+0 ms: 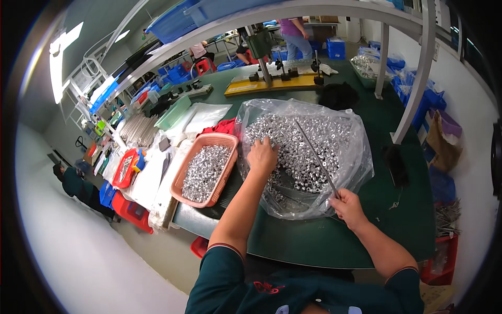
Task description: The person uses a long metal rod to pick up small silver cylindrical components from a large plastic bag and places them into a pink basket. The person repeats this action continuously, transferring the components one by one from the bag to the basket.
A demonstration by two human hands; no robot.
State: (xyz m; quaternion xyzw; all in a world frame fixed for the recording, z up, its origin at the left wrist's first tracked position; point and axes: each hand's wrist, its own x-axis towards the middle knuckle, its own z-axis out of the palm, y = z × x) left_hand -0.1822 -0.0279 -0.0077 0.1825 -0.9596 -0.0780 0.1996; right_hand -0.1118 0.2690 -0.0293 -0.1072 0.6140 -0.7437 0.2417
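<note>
Small, shiny silver metal pieces [314,136], short and rounded, some with visible holes, lie heaped in a crinkled, clear plastic bag [362,170] on the smooth green table [308,246]. The right hand [348,208] has its fingers closed around a slender, straight grey rod [317,157] slanting over the heap. The left hand's [263,157] fingers, slightly spread, meet the pieces; whether they grip any, I cannot tell.

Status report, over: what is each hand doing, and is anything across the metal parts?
Left hand at small metal parts. Right hand gripping thin rod. Parts in clear plastic bag; rod slanting across them.
</note>
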